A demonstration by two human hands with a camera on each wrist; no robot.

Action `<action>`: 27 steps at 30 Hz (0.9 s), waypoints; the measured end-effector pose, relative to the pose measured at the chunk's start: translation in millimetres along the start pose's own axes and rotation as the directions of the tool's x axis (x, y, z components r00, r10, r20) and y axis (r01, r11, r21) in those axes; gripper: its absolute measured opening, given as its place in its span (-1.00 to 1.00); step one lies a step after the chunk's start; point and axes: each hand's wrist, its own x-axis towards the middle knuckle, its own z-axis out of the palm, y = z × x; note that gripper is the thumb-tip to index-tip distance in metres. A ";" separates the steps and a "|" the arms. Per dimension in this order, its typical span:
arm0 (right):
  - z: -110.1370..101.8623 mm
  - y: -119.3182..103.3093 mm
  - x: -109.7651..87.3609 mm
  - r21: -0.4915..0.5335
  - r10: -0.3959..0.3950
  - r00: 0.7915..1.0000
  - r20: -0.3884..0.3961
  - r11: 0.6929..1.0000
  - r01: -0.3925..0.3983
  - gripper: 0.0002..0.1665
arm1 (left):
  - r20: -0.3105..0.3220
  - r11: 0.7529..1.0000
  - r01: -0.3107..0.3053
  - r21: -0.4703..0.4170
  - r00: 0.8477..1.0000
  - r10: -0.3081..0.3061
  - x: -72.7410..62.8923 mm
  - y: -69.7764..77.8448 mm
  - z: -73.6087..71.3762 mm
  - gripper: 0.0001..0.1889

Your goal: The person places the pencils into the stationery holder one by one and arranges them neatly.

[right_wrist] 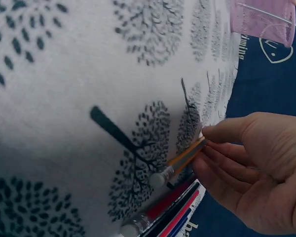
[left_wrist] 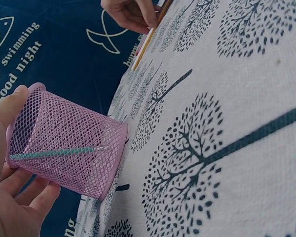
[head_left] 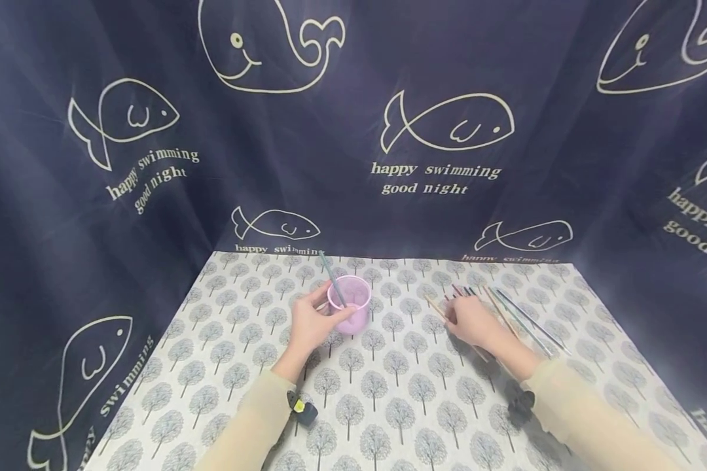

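Note:
My left hand (head_left: 311,320) holds a pink mesh pen cup (head_left: 358,322) by its side, thumb at the rim and fingers around the far side. The cup stands upright on the cloth. One teal pencil (head_left: 332,280) leans inside it, its lower end showing through the mesh in the left wrist view. On the right, my right hand (head_left: 474,319) pinches a yellow pencil (right_wrist: 186,157) between thumb and fingers, low over the cloth. Beside that hand lie several other pencils, among them a red pencil (right_wrist: 163,210) with a pale end.
A tan pencil (head_left: 503,313) and a silvery-blue pencil (head_left: 533,318) lie slantwise to the right of my right hand. The tree-print cloth (head_left: 374,418) covers the table. Behind it hangs a dark blue curtain (head_left: 353,196) with fish drawings.

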 end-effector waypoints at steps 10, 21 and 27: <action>-2.6 15.6 -6.3 0.004 0.068 0.998 -0.002 0.998 -0.068 -0.87 | 0.021 0.999 -0.035 -0.021 0.999 0.036 0.0 6.7 17.4 -0.16; -26.4 -8.3 23.3 0.149 0.074 0.974 -0.214 0.988 -0.042 -0.69 | 0.013 0.999 -0.042 -0.007 0.999 0.042 -2.7 0.4 13.2 -0.14; -46.2 -54.7 59.6 0.331 0.101 0.931 -0.351 0.943 0.022 -0.79 | 0.001 1.000 -0.014 0.013 1.000 0.014 -2.4 -2.6 0.0 -0.11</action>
